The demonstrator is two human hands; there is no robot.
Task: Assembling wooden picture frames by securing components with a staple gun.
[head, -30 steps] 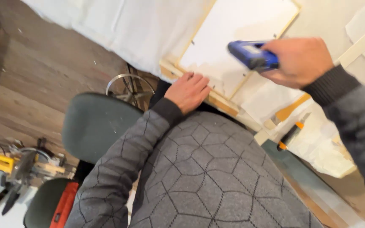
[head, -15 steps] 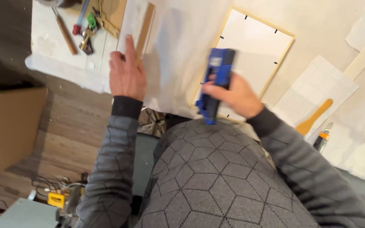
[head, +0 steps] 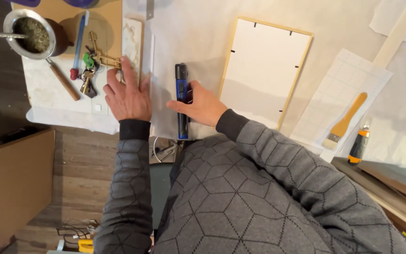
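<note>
Blue tool's [head: 182,101] middle behind fingers

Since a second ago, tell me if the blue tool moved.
Yes. The blue tool, under the right hand, went from over the frame down to the paper left of it.

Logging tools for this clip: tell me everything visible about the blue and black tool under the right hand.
The blue and black tool is a long, slim bar that looks plastic, with a black top end. It lies flat on the white sheet, running up and down the picture. The right hand rests on its middle; its lower end reaches the table edge.
</note>
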